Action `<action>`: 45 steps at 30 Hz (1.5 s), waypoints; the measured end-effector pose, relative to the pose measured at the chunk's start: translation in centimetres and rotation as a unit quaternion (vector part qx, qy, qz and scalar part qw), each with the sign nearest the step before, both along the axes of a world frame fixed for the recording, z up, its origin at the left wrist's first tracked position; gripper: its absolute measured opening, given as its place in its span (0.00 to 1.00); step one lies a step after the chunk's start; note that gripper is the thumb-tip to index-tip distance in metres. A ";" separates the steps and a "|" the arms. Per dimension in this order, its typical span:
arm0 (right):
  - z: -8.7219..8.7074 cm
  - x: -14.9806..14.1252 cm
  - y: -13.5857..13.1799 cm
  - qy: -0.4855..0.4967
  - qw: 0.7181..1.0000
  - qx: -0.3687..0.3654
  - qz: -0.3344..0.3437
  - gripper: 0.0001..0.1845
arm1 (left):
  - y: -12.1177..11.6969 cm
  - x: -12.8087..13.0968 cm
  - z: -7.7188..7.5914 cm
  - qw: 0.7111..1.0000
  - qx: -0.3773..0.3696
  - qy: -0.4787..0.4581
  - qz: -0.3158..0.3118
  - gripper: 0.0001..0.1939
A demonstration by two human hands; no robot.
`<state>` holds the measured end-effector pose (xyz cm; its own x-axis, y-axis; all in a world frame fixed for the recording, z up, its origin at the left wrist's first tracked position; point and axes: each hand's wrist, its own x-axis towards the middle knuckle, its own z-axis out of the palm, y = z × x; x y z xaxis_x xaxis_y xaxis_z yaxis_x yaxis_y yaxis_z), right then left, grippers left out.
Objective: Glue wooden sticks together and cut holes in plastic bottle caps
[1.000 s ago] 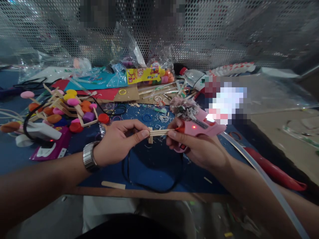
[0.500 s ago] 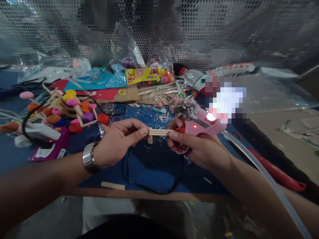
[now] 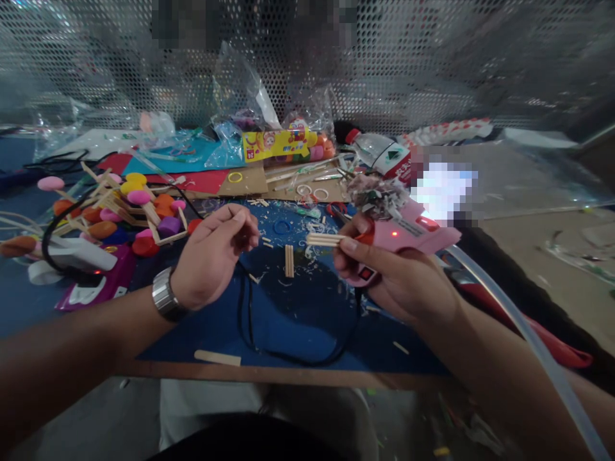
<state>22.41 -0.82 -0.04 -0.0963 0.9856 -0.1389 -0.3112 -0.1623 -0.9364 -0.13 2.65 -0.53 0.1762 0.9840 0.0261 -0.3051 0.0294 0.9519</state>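
Observation:
My right hand is wrapped round a pink hot glue gun with a small red light glowing on its side. Between its thumb and fingers it also pinches a short flat row of wooden sticks, which points left. A clump of grey fluffy debris sits by the front of the gun. My left hand, with a metal watch on the wrist, hovers apart from the sticks; its fingers are curled in against the thumb and nothing shows in them. Another little row of sticks lies on the blue table between the hands.
Colourful clay-and-stick models crowd the left, behind a purple power strip. A black cable loops across the front. Farther back are a yellow clay package and a bottle. A flat wooden stick lies near the table edge.
My left hand has let go of the held row of sticks and moved left. My right hand has shifted right with the glue gun and those sticks, uncovering the row on the table.

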 end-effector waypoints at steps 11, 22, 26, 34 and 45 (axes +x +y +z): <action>-0.3 -1.0 -0.3 0.023 0.998 0.006 0.063 0.22 | -1.7 0.2 -0.3 0.954 0.183 0.215 -0.105 0.14; -1.3 -0.8 -0.6 -0.057 0.988 -0.016 0.139 0.21 | -2.0 0.3 0.1 0.885 0.374 0.237 -0.146 0.14; -1.4 -0.7 -0.6 -0.058 0.984 0.003 0.167 0.19 | -2.2 0.4 0.1 0.888 0.362 0.240 -0.154 0.12; -1.2 -0.9 -0.6 -0.087 0.980 0.019 0.176 0.18 | -2.2 0.3 0.1 0.907 0.319 0.246 -0.121 0.15; -0.7 -0.6 -0.9 -0.060 0.980 0.096 0.166 0.14 | -2.8 0.7 0.5 0.866 0.292 0.362 -0.186 0.13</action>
<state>21.84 -1.73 -0.71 -0.4101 0.9119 0.0158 -0.1565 -0.0533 -0.9862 0.56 -0.15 -0.05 0.6566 0.7118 0.2495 0.3044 -0.5528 0.7758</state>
